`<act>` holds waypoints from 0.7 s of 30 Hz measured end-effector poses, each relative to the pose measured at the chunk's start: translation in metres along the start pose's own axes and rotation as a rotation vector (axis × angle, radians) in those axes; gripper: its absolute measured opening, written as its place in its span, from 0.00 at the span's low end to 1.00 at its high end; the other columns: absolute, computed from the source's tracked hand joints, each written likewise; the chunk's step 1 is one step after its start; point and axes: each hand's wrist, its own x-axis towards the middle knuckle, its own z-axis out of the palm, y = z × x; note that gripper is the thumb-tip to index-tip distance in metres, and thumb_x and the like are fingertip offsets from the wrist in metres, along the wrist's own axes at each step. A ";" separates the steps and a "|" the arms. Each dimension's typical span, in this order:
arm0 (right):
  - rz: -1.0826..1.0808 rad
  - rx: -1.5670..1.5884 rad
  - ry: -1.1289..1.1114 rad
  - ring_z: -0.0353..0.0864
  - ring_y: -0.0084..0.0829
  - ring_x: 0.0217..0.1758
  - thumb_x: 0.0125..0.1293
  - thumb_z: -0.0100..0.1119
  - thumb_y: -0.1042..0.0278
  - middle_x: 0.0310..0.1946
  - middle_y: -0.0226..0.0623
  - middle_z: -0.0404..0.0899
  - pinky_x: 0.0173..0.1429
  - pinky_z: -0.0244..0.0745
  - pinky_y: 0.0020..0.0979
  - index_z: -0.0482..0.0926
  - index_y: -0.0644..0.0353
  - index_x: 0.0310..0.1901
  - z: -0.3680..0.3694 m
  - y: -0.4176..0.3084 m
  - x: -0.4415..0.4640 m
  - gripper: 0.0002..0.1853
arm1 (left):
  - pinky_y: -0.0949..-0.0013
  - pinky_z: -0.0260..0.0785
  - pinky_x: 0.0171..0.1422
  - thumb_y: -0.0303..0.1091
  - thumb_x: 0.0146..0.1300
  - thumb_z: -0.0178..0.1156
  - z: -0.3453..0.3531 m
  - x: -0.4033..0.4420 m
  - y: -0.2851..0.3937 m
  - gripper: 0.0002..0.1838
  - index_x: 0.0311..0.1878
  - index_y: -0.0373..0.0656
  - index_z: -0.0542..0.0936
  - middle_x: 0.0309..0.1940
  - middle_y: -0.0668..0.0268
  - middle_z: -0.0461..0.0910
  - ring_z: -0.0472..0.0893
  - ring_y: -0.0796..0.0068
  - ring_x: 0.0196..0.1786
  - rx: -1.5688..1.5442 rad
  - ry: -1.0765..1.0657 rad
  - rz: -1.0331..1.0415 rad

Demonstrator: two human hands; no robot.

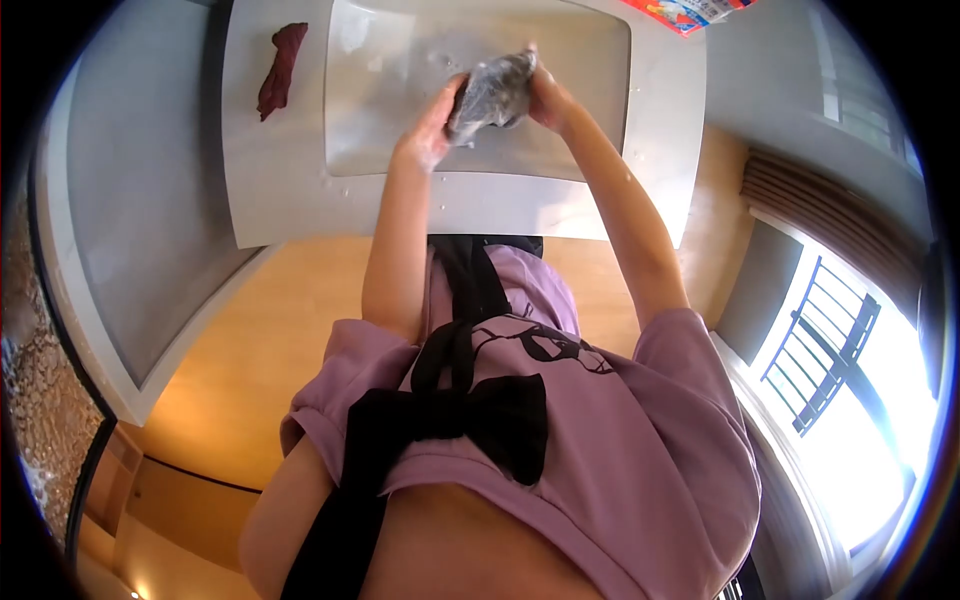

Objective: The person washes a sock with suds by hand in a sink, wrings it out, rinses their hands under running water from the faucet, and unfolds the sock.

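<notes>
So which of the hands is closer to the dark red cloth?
Left. The left hand is right of the dark red cloth; the right hand is farther right, past the grey bundle.

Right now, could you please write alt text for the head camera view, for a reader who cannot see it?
A person's left hand and right hand hold a wet-looking grey cloth over a pale sink. A dark red cloth lies on the counter to the left; a colourful packet shows partly at upper right.
</notes>
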 end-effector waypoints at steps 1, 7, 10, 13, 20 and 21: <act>0.039 0.039 -0.032 0.67 0.32 0.54 0.54 0.31 0.29 0.53 0.39 0.65 0.61 0.59 0.35 0.59 0.65 0.56 0.007 -0.006 -0.026 0.43 | 0.70 0.71 0.38 0.47 0.60 0.47 0.004 -0.010 0.017 0.21 0.50 0.43 0.69 0.42 0.68 0.74 0.75 0.75 0.43 0.133 0.024 -0.070; -0.094 -0.432 -0.276 0.68 0.31 0.51 0.47 0.62 0.47 0.47 0.43 0.69 0.54 0.64 0.29 0.67 0.69 0.49 0.014 -0.007 -0.076 0.35 | 0.74 0.65 0.50 0.40 0.46 0.64 -0.007 -0.003 0.022 0.27 0.49 0.42 0.68 0.46 0.65 0.71 0.71 0.74 0.49 0.931 0.038 0.155; -0.111 -0.595 -0.105 0.69 0.31 0.49 0.44 0.67 0.54 0.44 0.44 0.70 0.50 0.65 0.28 0.69 0.70 0.47 0.019 -0.016 -0.077 0.33 | 0.76 0.64 0.49 0.30 0.40 0.68 -0.007 -0.004 0.013 0.27 0.46 0.38 0.69 0.41 0.65 0.73 0.70 0.75 0.47 0.827 -0.170 0.274; -0.181 -0.461 -0.049 0.70 0.31 0.47 0.43 0.68 0.57 0.42 0.44 0.70 0.49 0.65 0.28 0.68 0.70 0.47 0.015 -0.023 -0.068 0.33 | 0.76 0.63 0.44 0.35 0.40 0.69 -0.011 -0.002 0.000 0.19 0.36 0.41 0.76 0.29 0.71 0.76 0.72 0.81 0.36 0.742 -0.311 0.010; -0.414 -0.186 0.039 0.70 0.22 0.40 0.56 0.57 0.60 0.34 0.28 0.71 0.45 0.66 0.24 0.68 0.58 0.41 0.036 -0.043 -0.070 0.16 | 0.78 0.59 0.45 0.42 0.50 0.62 -0.015 0.000 -0.005 0.15 0.35 0.40 0.78 0.30 0.73 0.76 0.70 0.84 0.37 0.400 -0.064 0.151; -0.475 -0.116 0.073 0.69 0.21 0.40 0.56 0.57 0.60 0.33 0.28 0.70 0.45 0.66 0.24 0.68 0.58 0.40 0.035 -0.042 -0.065 0.15 | 0.79 0.60 0.41 0.43 0.52 0.61 -0.012 0.000 -0.005 0.17 0.36 0.39 0.77 0.31 0.73 0.76 0.70 0.85 0.34 0.368 -0.045 0.240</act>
